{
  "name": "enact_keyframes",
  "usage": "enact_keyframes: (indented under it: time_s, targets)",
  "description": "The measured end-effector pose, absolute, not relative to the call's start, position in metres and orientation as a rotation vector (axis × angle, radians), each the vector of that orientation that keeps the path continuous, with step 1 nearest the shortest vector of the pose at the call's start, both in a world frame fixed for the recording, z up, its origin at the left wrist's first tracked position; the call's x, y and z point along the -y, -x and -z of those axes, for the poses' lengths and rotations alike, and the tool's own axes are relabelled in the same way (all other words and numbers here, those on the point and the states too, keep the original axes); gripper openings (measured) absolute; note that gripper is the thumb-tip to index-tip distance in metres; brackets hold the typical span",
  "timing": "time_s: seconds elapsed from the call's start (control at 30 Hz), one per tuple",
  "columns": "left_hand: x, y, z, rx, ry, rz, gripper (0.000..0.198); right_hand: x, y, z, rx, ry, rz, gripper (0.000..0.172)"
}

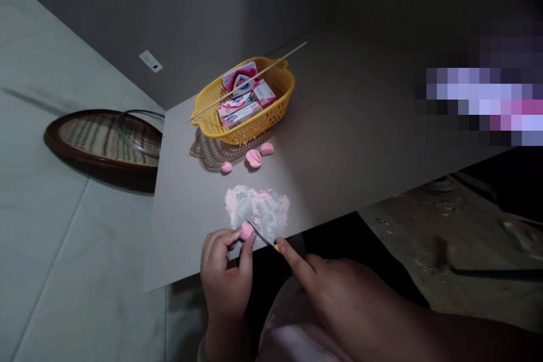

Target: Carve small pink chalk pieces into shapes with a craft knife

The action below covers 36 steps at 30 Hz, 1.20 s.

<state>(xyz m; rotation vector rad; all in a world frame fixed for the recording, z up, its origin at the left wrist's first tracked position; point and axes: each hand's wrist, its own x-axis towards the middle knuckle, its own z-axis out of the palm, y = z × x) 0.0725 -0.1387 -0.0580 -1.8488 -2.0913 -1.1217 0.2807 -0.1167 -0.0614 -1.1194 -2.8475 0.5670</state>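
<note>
Between the thumb and fingers of my left hand [227, 257] is a small pink piece of soap [246, 231], held over the near edge of the grey table [339, 164]. My right hand [314, 271] grips a thin-bladed knife [263, 236] with a yellow handle, its forefinger stretched along it. The blade lies against or just beside the soap piece; I cannot tell which. Pale pink soap shavings [258, 203] are spread on the table beyond my hands. Farther back lie a round carved pink piece [253, 158], a blocky pink piece [267, 149] and a smaller rounded one [226, 167].
A yellow plastic basket [237, 137] holds several pink and white soap boxes [241, 116], with a thin stick [292, 52] across its rim. Left of the table, a wood-rimmed woven stool [97, 167] carries a coil of wire [136, 147]. A pixelated patch covers the right side.
</note>
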Motion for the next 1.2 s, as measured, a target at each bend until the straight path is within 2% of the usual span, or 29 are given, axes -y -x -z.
enact_keyframes:
  time_s: [0.17, 0.33, 0.5, 0.7, 0.97, 1.1, 1.2]
  targets:
    - [0.139, -0.073, 0.055, 2.057, 1.896, 1.083, 0.013, 0.107, -0.28, 0.052, 2.871, 1.219, -0.651, 0.098]
    - [0.139, -0.075, 0.055, 2.082, 1.873, 1.076, 0.025, 0.106, -0.286, 0.046, 2.786, 1.191, -0.903, 0.098]
    - [0.136, -0.077, 0.055, 2.066, 1.858, 1.068, 0.014, 0.103, -0.289, 0.044, 2.666, 1.137, -1.119, 0.091]
    - [0.136, -0.072, 0.056, 2.119, 1.87, 1.083, 0.012, 0.102, -0.292, 0.052, 2.523, 1.018, -1.177, 0.088]
    - [0.136, -0.069, 0.057, 2.138, 1.853, 1.166, 0.008, 0.103, -0.285, 0.054, 2.617, 1.097, -1.008, 0.094]
    - [0.138, -0.071, 0.057, 2.139, 1.833, 1.186, 0.006, 0.105, -0.279, 0.055, 2.735, 1.14, -0.73, 0.101]
    - [0.139, -0.072, 0.056, 2.136, 1.836, 1.205, 0.006, 0.106, -0.275, 0.057, 2.806, 1.129, -0.559, 0.1]
